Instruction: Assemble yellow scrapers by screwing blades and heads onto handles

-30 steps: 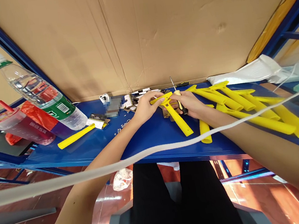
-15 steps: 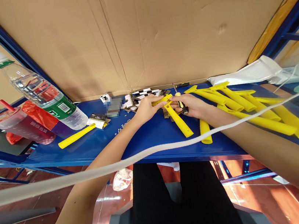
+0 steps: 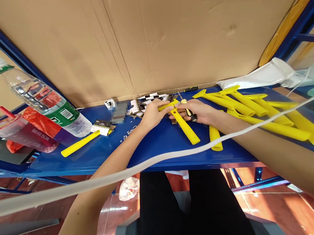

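My left hand (image 3: 154, 114) is closed around the head of a yellow T-shaped plastic handle (image 3: 188, 129), whose hollow shaft slants toward me over the table. My right hand (image 3: 202, 112) grips a screwdriver (image 3: 191, 115) with a yellow and black grip, its shank pointing up and away. The fingertips of that hand are close to the T head; whether they touch it is hard to make out. Another yellow handle (image 3: 215, 139) lies partly under my right wrist. More handles of this kind (image 3: 273, 113) are piled to the right.
Left on the blue table (image 3: 103, 150) lies a yellow handle (image 3: 80, 143) by a black-and-white card pack (image 3: 102, 127). A water bottle (image 3: 43, 98) and a cup (image 3: 22, 134) stand beyond. Small packs (image 3: 154, 97) and a second screwdriver (image 3: 190, 88) lie behind my hands. A white cable (image 3: 162, 157) crosses in front.
The screwdriver and my right hand have shifted slightly left, and its shank leans further left. The held handle has moved a little left with my left hand's grip unchanged.
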Demonstrator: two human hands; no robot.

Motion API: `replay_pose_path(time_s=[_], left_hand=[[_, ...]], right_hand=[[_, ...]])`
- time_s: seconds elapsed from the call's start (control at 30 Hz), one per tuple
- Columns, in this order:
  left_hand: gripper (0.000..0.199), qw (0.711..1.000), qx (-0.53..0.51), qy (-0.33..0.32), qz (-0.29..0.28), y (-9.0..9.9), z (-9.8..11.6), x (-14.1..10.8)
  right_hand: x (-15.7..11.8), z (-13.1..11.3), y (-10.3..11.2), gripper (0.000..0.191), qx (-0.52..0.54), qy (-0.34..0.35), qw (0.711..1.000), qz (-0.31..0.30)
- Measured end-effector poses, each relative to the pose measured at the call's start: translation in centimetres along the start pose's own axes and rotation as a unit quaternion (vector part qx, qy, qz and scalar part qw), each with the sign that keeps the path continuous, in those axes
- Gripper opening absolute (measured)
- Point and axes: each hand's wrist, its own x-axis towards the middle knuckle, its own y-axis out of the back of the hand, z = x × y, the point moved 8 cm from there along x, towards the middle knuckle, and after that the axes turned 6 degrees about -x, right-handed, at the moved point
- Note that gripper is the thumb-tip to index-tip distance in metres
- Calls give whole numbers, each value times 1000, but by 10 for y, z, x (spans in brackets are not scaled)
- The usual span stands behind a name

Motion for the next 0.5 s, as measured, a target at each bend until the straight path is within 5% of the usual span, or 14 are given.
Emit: replay_pose_path(time_s=[0.13, 0.5], left_hand=[[34, 1000, -9, -11, -13, -1, 4, 0], [46, 999, -38, -29, -23, -4, 15, -2]], right_hand=[[-4, 1, -10, 23, 16, -31, 998, -45], [-10, -9, -4, 23, -27, -31, 999, 11]])
